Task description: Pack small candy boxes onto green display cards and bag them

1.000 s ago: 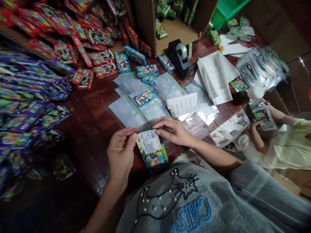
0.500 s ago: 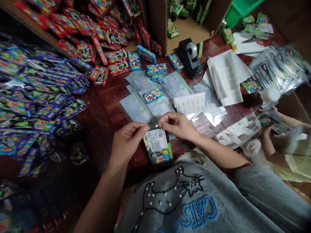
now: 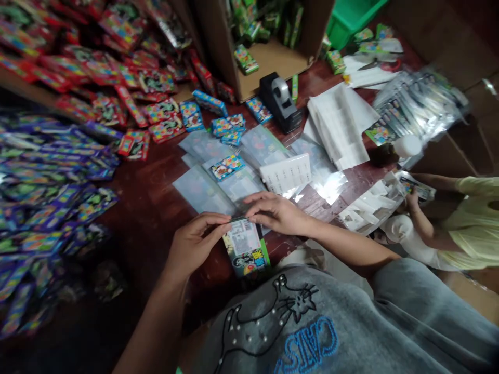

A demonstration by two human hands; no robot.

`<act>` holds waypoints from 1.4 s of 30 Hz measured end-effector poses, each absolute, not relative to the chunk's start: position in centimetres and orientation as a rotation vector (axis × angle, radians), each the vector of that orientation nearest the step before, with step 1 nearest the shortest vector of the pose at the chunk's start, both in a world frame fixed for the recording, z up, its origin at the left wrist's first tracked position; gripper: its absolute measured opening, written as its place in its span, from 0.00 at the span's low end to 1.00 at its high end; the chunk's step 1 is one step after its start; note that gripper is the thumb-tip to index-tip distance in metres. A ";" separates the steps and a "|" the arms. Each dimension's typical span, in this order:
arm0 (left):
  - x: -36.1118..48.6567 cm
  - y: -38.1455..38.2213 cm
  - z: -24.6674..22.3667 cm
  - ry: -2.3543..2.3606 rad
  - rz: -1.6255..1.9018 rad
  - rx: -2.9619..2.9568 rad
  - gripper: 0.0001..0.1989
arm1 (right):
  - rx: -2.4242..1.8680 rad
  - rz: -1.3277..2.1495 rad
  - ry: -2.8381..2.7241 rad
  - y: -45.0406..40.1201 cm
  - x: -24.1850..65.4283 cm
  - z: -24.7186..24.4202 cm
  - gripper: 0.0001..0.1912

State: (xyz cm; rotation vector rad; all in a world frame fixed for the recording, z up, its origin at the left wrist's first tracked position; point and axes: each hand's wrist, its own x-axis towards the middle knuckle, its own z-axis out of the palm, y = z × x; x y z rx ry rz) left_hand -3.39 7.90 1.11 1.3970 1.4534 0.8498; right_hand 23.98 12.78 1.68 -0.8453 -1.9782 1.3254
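Note:
A dark and green printed packet (image 3: 249,254) with a white label hangs at the table's near edge, in front of my body. My left hand (image 3: 193,241) pinches its top left corner between thumb and fingers. At the top right corner my right hand (image 3: 276,214) has its thumb and fingers closed on the same top edge. Just beyond the hands lie several clear plastic bags (image 3: 206,189), and a small blue box (image 3: 227,167) rests on them. A white label pad (image 3: 286,174) stands to the right of that box.
Red boxes (image 3: 113,109) and purple packets (image 3: 50,208) pile up at the left. Behind are a black tape dispenser (image 3: 280,101), a carton (image 3: 280,57) of green boxes and a green bin (image 3: 351,21). Papers (image 3: 339,124) lie right; another person's hand (image 3: 412,200) holds a packet.
The view has shifted, so the table things sit further left. My right fingers have come down onto the packet's top edge. The other person's packet has moved.

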 end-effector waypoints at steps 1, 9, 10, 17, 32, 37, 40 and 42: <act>-3.7 8.3 0.8 1.511 0.796 1.423 0.15 | -0.853 1.255 -2.026 13.6 24.8 1.9 0.12; -1.0 14.2 1.6 1.446 0.895 2.049 0.09 | -1.253 0.672 -2.420 22.7 36.2 2.6 0.32; 0.7 15.2 2.0 1.419 0.929 2.031 0.12 | -1.285 0.689 -2.443 23.2 36.7 2.2 0.28; 8.4 20.6 2.5 1.341 0.754 1.733 0.22 | -1.132 1.107 -1.966 21.9 36.0 1.7 0.20; 8.4 19.3 2.6 1.493 0.950 1.100 0.20 | -1.132 1.655 -1.126 19.4 32.6 1.7 0.25; 7.2 19.5 2.3 1.596 0.959 1.185 0.21 | -1.198 1.676 -1.358 21.0 34.6 2.6 0.32; 6.9 19.6 2.2 1.611 0.935 1.258 0.21 | -1.170 1.684 -1.533 23.1 35.9 3.3 0.35; 7.1 19.6 2.1 1.604 0.916 1.267 0.21 | -1.060 1.665 -1.707 24.4 36.3 3.6 0.30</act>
